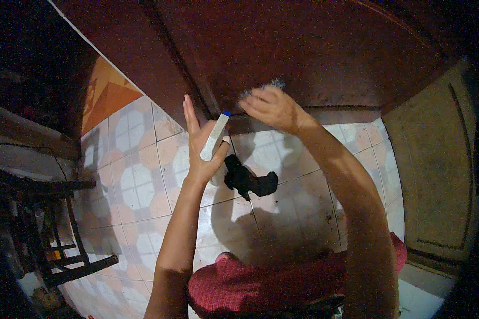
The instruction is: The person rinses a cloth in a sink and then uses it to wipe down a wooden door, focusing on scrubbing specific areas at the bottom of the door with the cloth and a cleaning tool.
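Note:
My left hand (201,147) is around a white spray bottle with a blue nozzle tip (216,137), two of its fingers stretched out straight. The bottle's body is mostly hidden under the hand. Against the dark red-brown wooden panel (223,52), my right hand (271,109) presses a greyish, crumpled wad (278,83), perhaps a cloth. Only its edges show past the blurred fingers. A bunched black cloth (249,179) lies on the tiled floor between my forearms, below both hands.
Patterned floor tiles (139,183) run up to the panel's foot. On the right stands a brownish wooden panel (427,167) with a grooved border. A dark wooden chair or stool (80,243) is at the left. Red checked clothing (239,287) covers my knees.

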A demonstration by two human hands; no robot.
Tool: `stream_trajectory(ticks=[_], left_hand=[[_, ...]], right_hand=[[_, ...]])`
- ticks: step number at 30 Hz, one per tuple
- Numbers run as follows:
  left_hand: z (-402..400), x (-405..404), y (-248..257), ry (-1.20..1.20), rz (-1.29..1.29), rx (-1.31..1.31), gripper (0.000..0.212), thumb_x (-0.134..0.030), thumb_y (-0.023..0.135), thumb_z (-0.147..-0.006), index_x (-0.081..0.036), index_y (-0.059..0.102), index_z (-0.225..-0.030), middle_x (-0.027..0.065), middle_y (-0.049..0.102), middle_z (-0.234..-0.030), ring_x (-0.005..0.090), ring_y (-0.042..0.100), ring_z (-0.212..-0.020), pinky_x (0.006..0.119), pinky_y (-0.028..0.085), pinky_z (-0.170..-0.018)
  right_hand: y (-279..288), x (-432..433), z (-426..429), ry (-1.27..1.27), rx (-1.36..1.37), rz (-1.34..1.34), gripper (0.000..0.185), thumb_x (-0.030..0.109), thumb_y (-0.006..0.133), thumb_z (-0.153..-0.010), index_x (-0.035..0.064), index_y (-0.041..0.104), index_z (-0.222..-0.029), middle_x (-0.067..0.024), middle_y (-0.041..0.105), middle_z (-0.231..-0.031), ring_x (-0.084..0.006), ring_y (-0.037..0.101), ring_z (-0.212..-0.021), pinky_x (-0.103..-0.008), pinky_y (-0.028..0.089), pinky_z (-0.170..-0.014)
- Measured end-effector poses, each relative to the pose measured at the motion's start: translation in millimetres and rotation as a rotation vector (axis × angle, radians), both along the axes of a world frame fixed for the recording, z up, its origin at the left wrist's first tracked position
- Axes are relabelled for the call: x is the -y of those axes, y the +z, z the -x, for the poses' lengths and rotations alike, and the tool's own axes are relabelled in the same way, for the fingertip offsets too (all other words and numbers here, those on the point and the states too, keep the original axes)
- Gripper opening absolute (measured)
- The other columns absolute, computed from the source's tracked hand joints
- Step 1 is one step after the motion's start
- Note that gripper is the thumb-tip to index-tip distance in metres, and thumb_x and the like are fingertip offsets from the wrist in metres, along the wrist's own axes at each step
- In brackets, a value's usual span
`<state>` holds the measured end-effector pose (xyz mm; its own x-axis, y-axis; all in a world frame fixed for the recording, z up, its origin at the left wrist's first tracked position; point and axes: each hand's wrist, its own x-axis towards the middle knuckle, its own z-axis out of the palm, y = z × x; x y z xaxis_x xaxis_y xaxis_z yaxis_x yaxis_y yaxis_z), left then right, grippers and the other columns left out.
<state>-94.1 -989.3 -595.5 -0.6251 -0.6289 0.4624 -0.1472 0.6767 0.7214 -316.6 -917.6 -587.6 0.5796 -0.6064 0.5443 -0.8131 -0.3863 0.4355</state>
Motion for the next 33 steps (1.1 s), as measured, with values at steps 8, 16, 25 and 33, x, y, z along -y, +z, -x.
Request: stream_trajectory(ticks=[8,16,25,33], left_hand=[[-11.4,4.3,-3.3,0.008,0.036,0.07,0.017,-0.016,0.054,-0.063,-0.004,0.06,-0.074,0.0296,-0.001,-0.145,0.0442,0.0,-0.135,0.051,0.012,-0.107],[-2.0,4.4,1.2,-0.015,0.047,0.008,0.019,-0.016,0.055,-0.059,-0.006,0.061,-0.075,0.0284,-0.003,-0.146,0.0438,-0.002,-0.136,0.053,0.012,-0.107],[-12.8,7.8,-1.8,0.002,0.19,0.091,0.037,-0.019,0.055,-0.062,-0.003,0.064,-0.094,0.0317,0.007,-0.143,0.0395,0.012,-0.136,0.043,0.02,-0.108],[-25.3,5.9,-19.3,-0.067,0.094,0.067,0.026,-0.014,0.055,-0.058,-0.004,0.064,-0.08,0.0287,0.004,-0.146,0.043,0.003,-0.136,0.047,0.012,-0.108]], right_hand=[[115.0,10.6,4.6,-0.131,0.249,0.391,0.029,0.012,0.058,-0.076,0.015,0.062,-0.105,-0.0051,0.056,-0.097,-0.0233,0.052,-0.097,-0.0369,0.043,-0.08],[-21.0,-18.6,19.2,-0.036,-0.133,-0.337,0.027,0.01,0.058,-0.072,0.008,0.063,-0.098,-0.0063,0.059,-0.091,-0.0213,0.056,-0.081,-0.0332,0.046,-0.064],[117.1,39.9,-38.9,-0.054,0.335,0.46,0.035,0.007,0.058,-0.07,0.0139,0.064,-0.104,-0.0038,0.057,-0.095,-0.0223,0.053,-0.089,-0.0334,0.043,-0.075],[-7.3,38.3,-40.1,0.151,0.076,-0.015,0.029,0.012,0.059,-0.071,0.009,0.06,-0.1,-0.0025,0.057,-0.102,-0.0195,0.054,-0.099,-0.0322,0.047,-0.08]])
